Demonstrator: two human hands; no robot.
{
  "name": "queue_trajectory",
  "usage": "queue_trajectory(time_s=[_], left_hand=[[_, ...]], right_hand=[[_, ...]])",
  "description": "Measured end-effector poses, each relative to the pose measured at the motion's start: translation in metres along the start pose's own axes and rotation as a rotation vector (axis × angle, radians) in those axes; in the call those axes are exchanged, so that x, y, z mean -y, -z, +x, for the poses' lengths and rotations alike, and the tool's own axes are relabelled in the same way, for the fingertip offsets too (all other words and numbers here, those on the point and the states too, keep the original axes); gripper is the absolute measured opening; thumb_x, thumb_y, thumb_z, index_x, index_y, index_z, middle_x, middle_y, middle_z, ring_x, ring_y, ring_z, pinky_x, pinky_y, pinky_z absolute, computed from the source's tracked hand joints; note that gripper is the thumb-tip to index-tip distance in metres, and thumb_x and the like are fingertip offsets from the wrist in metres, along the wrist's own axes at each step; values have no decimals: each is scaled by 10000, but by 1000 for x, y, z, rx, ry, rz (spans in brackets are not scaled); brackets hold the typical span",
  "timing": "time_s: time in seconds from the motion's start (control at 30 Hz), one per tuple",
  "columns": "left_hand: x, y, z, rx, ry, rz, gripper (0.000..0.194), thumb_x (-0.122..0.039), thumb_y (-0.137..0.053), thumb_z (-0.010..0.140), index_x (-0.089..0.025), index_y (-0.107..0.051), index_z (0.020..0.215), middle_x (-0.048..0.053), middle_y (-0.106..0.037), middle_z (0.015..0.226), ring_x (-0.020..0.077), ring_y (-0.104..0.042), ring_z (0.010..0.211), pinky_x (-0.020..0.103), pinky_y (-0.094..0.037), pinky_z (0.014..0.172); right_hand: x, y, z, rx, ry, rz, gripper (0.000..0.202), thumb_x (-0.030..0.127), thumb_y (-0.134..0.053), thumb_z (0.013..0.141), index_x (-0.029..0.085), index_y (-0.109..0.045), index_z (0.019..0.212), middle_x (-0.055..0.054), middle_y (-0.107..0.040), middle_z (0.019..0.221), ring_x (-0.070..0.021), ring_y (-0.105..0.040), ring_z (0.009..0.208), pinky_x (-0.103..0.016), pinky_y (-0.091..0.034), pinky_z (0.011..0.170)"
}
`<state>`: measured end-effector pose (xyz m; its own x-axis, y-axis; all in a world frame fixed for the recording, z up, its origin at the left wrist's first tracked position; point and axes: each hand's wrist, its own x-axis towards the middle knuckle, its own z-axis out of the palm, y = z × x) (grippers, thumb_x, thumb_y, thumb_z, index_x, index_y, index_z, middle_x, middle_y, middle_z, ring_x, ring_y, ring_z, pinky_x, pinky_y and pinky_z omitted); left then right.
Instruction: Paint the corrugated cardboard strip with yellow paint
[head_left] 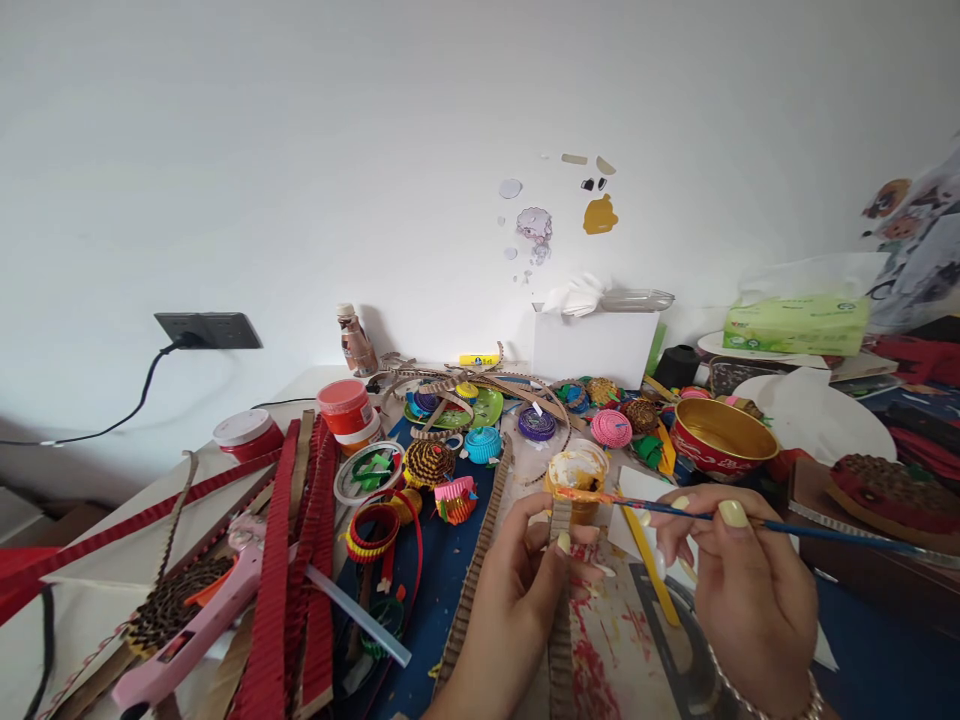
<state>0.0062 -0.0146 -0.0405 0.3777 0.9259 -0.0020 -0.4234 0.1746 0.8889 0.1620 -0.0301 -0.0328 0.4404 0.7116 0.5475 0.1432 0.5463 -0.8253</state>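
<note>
Brown corrugated cardboard strip is the piece in work. Head view, only feed I have: the strip sits in the left hand, pinched between thumb and fingers, far end just in front of an open pot of yellow-orange paint. Right hand grasps a slim blue-handled paintbrush in a pen-like grip, orange-loaded tip at the strip's far end; can't tell if bristles touch.

Progress, my read: early on this strip. I see bare brown over most of its visible length; far end is partly hidden by brush and fingers. Done elsewhere: red corrugated strips on the left side, plus rolled coils in purple, pink and turquoise behind the hands. Left: the rest of the held strip's face, and another long bare brown strip beside the left hand looks uncoloured too.
</note>
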Motion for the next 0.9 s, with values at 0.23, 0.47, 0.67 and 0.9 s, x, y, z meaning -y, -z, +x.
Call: queue_trajectory(time_s=[0.23, 0.47, 0.67, 0.9], left_hand=[[-1, 0, 0, 4, -5, 11, 286, -357, -612, 819, -249, -482, 1050, 36, -714, 995, 158, -703, 757, 257, -455, 690], [-1, 0, 1, -1, 5, 3, 346, -390, -635, 793, -247, -457, 1053, 41, -714, 982, 160, -702, 739, 255, -445, 663], [-1, 0, 0, 10, 10, -4, 311, -350, -610, 822, -239, -456, 1068, 58, -708, 999, 175, -699, 767, 259, -438, 656], [1, 0, -1, 17, 13, -24, 300, -330, -621, 817, -240, -475, 1062, 52, -708, 986, 173, -695, 747, 253, -439, 638]], right_hand=[[-1, 1, 1, -57, 0, 1, 211, 301, -455, 912, 204, -575, 768, 26, -581, 648, -87, -536, 514, -232, -440, 510], [-4, 1, 1, -47, -14, 7, 213, 314, -461, 904, 193, -579, 773, 12, -575, 617, -110, -536, 524, -252, -427, 502], [-3, 1, 1, -69, -43, -23, 216, 326, -469, 899, 190, -569, 764, 10, -564, 616, -126, -550, 524, -290, -455, 539], [-1, 0, 2, -37, -12, -33, 213, 296, -451, 913, 204, -566, 759, 29, -538, 544, -128, -558, 506, -283, -462, 535]])
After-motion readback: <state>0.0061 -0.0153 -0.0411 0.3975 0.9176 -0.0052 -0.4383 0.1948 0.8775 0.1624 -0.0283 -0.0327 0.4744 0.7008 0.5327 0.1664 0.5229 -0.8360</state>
